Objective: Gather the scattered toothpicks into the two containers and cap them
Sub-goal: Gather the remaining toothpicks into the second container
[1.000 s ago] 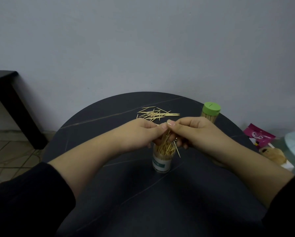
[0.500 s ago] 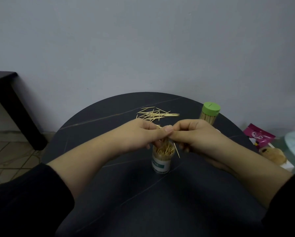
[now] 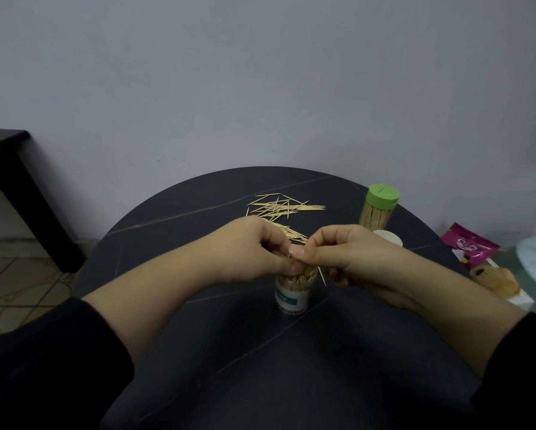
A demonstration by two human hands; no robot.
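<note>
As left hand (image 3: 245, 249) and right hand (image 3: 356, 257) pinch toothpicks (image 3: 306, 274), they cover the jar (image 3: 291, 297) (pile (image 3: 279, 207) behind).

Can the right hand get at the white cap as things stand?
Probably yes: the white cap lies on the table just behind the right hand, nothing between. But that hand is pinching toothpicks over the open container, so it must let go first.

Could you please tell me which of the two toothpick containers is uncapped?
The near container, toothpicks sticking out; the far container has a green cap.
</note>
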